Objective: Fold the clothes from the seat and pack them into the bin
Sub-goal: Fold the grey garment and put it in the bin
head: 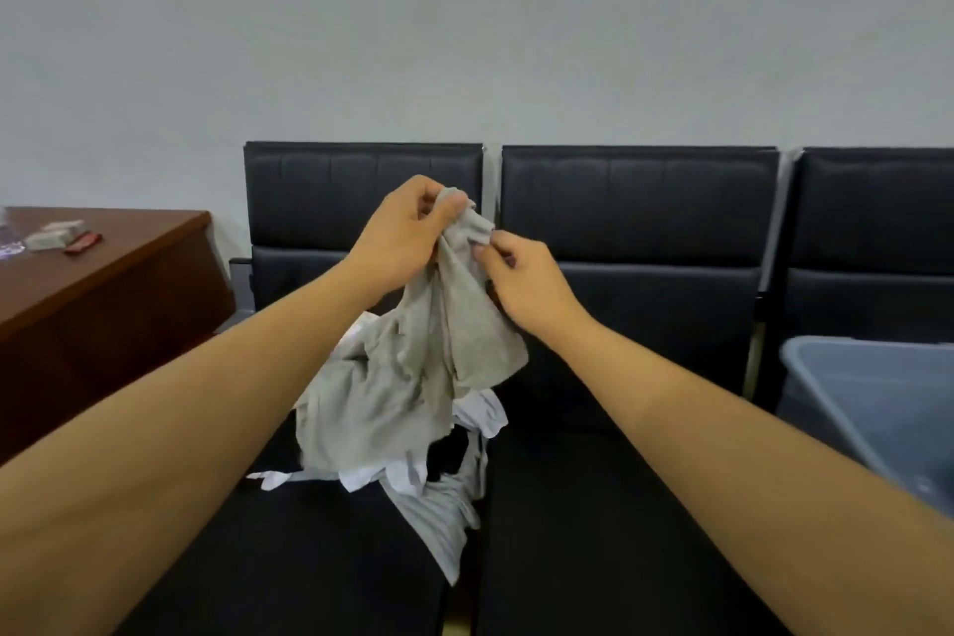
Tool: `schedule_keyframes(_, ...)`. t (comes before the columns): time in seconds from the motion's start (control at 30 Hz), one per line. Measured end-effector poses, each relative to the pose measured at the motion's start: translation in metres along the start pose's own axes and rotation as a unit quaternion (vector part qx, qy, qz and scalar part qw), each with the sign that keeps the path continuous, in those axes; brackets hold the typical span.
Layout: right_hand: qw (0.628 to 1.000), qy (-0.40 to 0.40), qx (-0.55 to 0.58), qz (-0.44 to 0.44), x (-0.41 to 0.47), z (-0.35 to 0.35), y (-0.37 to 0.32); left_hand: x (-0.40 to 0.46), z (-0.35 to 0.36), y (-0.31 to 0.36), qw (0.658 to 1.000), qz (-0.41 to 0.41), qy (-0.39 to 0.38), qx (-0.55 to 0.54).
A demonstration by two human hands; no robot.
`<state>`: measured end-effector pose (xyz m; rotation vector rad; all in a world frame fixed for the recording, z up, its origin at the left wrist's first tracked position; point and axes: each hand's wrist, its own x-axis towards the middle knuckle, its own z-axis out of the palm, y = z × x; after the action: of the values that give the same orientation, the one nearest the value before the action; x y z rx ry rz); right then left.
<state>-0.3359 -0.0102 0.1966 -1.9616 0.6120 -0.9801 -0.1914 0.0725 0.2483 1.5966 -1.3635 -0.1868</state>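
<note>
Your left hand (400, 235) and right hand (524, 282) both pinch the top of a grey shirt (413, 367), dangling over the pile (439, 470) near the seat's (309, 558) right edge; bin (877, 403) far right.

Crumpled grey garment (413, 377) aloft over white-and-grey clothes heap (439, 480) on black seat (309, 558); grey bin (877, 403) rightward.

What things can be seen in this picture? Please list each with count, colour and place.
Seats: three, black, in a row against the wall.
Grey garment: one, held up over the left seat.
Clothes pile: white, grey and dark pieces, on the left seat.
Bin: one, grey-blue, on the right seat.
Desk: one, brown, far left.
Small items: several, on the desk, unclear.
Wall: pale grey.
Left hand: grip on garment top.
Right hand: pinching garment.
</note>
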Motion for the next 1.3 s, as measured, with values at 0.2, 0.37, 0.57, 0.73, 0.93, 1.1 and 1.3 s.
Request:
schedule_keyframes(0.2, 0.999, 0.017, -0.003, 0.04, -0.037, -0.078, -0.049, -0.021, 0.016, 0.078, 0.997, -0.029, -0.047, -0.051)
schedule_keyframes(0.37, 0.998, 0.038, 0.006, 0.047, -0.071, -0.128, -0.08, -0.038, 0.034, 0.127, 0.979, -0.082, -0.081, -0.165)
schedule_keyframes(0.57, 0.997, 0.015, 0.002, 0.076, -0.113, -0.193, -0.104, -0.055, 0.059, 0.155, 0.994, -0.044, -0.082, -0.054)
schedule_keyframes(0.73, 0.99, -0.004, -0.106, 0.09, -0.136, -0.245, -0.094, -0.061, 0.071, 0.166, 0.993, -0.028, -0.113, -0.02)
schedule_keyframes(0.93, 0.985, 0.068, -0.083, 0.132, -0.157, -0.294, -0.073, -0.063, 0.074, 0.171, 0.971, -0.036, -0.233, -0.04)
schedule_keyframes(1.1, 0.986, 0.107, -0.04, 0.125, -0.167, -0.311, -0.064, -0.066, 0.074, 0.164, 0.921, -0.01, -0.368, 0.129)
schedule_keyframes(1.3, 0.953, 0.274, -0.044, 0.12, -0.158, -0.316, -0.049, -0.065, 0.064, 0.123, 0.85, 0.004, -0.427, 0.307)
